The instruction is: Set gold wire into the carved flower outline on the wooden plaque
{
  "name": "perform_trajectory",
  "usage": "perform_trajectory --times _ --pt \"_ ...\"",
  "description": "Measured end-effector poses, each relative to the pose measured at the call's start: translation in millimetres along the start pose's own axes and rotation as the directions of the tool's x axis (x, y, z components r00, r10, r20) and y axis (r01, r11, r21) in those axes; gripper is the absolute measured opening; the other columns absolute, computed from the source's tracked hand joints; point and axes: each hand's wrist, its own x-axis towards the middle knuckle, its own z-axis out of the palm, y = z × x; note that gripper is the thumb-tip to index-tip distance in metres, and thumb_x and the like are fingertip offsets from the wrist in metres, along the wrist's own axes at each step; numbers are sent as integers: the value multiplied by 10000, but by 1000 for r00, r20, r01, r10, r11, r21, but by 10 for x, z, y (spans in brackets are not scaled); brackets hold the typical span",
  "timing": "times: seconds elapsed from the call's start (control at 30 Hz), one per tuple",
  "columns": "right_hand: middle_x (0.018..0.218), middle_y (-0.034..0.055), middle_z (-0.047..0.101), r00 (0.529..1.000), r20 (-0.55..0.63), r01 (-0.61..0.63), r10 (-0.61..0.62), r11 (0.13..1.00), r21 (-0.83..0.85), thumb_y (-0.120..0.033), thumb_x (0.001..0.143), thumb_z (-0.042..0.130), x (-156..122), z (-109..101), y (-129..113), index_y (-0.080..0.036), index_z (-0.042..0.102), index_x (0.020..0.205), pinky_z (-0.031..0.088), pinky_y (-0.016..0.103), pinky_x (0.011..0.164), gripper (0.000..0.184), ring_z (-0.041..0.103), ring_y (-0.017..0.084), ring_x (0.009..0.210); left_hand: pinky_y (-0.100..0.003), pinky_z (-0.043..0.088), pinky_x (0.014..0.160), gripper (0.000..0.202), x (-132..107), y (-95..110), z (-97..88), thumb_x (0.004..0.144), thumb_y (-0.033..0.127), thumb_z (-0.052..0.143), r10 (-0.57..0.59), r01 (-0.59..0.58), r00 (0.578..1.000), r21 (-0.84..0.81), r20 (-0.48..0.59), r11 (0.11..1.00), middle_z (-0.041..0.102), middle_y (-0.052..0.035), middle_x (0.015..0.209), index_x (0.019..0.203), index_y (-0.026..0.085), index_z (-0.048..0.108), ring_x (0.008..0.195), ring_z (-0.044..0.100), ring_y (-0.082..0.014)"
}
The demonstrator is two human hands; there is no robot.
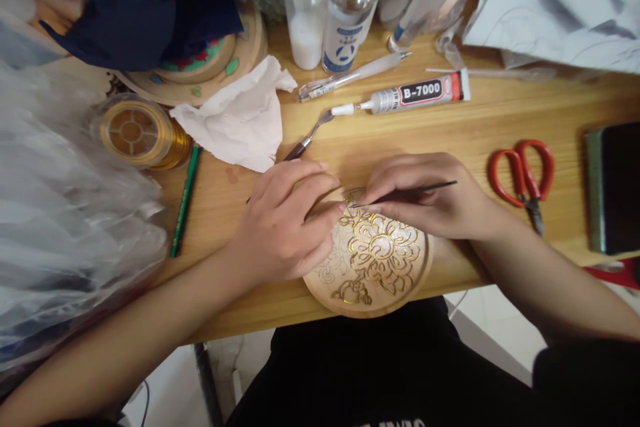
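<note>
A round wooden disc [373, 280] with a gold wire flower pattern lies at the near edge of the wooden table [500, 127]. My left hand [285, 223] rests on the disc's left rim, its fingers curled and pressing down on the upper edge. My right hand [430, 197] is closed in a pinch round thin dark tweezers [425, 188], whose tip meets the gold wire at the top of the pattern, close to my left fingertips.
A B-7000 glue tube [415, 93], a clear pen [350, 77], a metal spatula tool [310, 137] and bottles [350, 7] lie behind. Red scissors [523, 177] and a dark phone [617, 190] sit right. A gold wire spool [137, 133], tissue [240, 117], green pencil [184, 203] and plastic bags [65, 227] sit left.
</note>
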Motion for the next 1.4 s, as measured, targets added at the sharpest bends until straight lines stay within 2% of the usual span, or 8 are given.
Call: perform_trajectory --times 0.3,0.47,0.63,0.87,1.13,1.27,1.4 --pt "820 15 696 997 51 -54 51 997 53 -222 895 621 -6 -49 -18 -182 675 895 483 242 657 67 625 96 740 -468 518 897 136 1 4 -4 824 195 615 0 0 1000 7 -10 1000 619 -94 1105 949 175 664 1099 557 -294" --pt "813 30 697 994 70 -88 78 985 150 -223 876 651 -15 -72 -10 -161 680 879 458 219 580 69 627 92 716 -455 520 903 131 0 8 0 820 199 624 -4 4 1000 18 -9 1000 616 -84 1110 943 182 665 1105 555 -284" --pt "808 22 697 992 96 -107 87 967 230 -185 845 684 -21 -92 1 -157 689 876 501 212 623 43 648 90 724 -467 509 904 127 -4 3 2 818 197 624 -2 2 1000 -2 -20 1000 623 -102 1104 930 166 675 1100 560 -299" --pt "819 24 710 997 -43 -59 63 995 84 -216 849 683 -9 -40 -13 -182 697 889 518 248 661 54 652 112 759 -465 505 907 132 -5 -1 -3 830 191 603 4 -4 1000 -2 -10 1000 620 -103 1111 944 172 667 1111 550 -294" --pt "831 21 731 998 -52 -30 27 998 -52 -226 872 654 -16 0 -26 -195 692 889 538 280 734 52 666 127 780 -479 513 888 110 5 8 2 822 174 615 6 -6 1000 -10 -24 1000 623 -111 1097 920 162 662 1085 559 -308" --pt "819 18 730 998 -61 -27 23 997 -71 -228 874 647 -10 22 -30 -202 689 874 538 278 705 49 667 129 770 -489 519 891 114 3 2 1 809 177 630 13 -13 1000 -10 -21 1000 625 -118 1102 914 147 662 1082 568 -318" --pt "800 16 720 997 -64 -37 33 997 -63 -233 879 642 5 30 -42 -200 688 869 526 272 672 58 657 124 749 -468 531 898 113 0 -7 -4 808 198 634 15 -15 1000 18 -7 1000 625 -85 1114 916 171 653 1090 572 -294"
